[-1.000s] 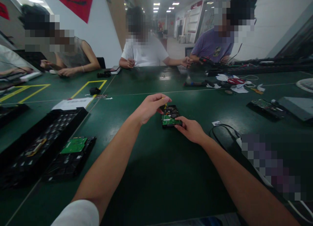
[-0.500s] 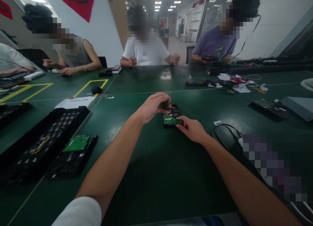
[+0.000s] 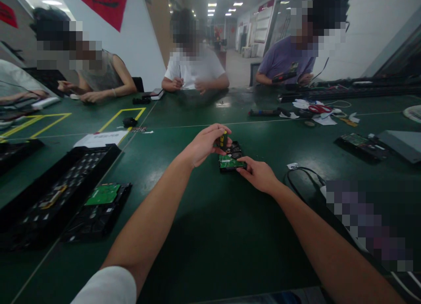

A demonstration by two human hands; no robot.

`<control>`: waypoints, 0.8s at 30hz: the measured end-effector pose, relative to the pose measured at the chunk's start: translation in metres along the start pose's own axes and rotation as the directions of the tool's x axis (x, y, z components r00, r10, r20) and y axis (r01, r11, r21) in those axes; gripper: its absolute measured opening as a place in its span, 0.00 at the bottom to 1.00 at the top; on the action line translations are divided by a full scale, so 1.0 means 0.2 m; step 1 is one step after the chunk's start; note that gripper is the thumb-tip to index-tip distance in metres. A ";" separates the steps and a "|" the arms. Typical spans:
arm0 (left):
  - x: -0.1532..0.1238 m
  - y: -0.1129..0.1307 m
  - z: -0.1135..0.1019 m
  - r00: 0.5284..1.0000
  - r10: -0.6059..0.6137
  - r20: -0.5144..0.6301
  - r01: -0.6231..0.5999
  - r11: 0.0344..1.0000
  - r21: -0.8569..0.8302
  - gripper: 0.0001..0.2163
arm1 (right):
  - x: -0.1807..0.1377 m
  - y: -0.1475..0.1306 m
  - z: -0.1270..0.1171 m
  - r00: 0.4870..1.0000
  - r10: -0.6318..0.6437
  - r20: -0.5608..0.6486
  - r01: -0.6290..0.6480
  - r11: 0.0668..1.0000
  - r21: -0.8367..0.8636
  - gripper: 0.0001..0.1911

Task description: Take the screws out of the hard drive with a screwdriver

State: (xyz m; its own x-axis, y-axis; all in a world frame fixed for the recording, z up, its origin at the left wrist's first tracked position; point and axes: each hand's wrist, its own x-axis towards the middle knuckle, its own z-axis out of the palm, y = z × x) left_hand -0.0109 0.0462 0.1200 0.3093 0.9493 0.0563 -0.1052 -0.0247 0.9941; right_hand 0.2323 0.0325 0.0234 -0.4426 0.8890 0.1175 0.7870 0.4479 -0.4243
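Note:
A black hard drive with a green circuit board (image 3: pixel 230 158) lies on the green table, circuit side up. My left hand (image 3: pixel 204 143) is closed round the black and yellow handle of a small screwdriver (image 3: pixel 223 139), held upright over the drive's far end. My right hand (image 3: pixel 259 174) grips the drive's near right corner with thumb and fingers and holds it against the table.
Black trays (image 3: pixel 49 194) sit at the left, one with a green board (image 3: pixel 101 194). A black cable (image 3: pixel 301 178) coils right of the drive. Another drive (image 3: pixel 360 144), tools and paper scraps (image 3: pixel 315 109) lie at the right. Three people work along the far edge.
My left hand has shifted its fingers round the screwdriver, so its yellow and black handle shows more. The drive and my right hand have stayed put. The people opposite moved their hands.

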 end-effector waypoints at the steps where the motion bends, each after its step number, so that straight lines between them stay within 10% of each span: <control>1: 0.00 0.00 0.00 1.000 0.003 0.002 -0.003 1.000 -0.019 0.10 | 0.00 0.00 0.00 1.000 -0.001 0.000 0.001 1.000 0.000 0.19; 24: 0.00 0.00 0.01 0.998 0.049 -0.033 -0.046 0.996 0.071 0.12 | 0.00 -0.01 0.00 1.000 0.020 0.007 -0.020 1.000 -0.001 0.20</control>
State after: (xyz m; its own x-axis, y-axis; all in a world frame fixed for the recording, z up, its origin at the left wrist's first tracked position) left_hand -0.0091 0.0452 0.1192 0.2725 0.9568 0.1017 -0.0519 -0.0909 0.9945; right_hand 0.2319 0.0314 0.0240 -0.4295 0.8972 0.1031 0.7961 0.4300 -0.4259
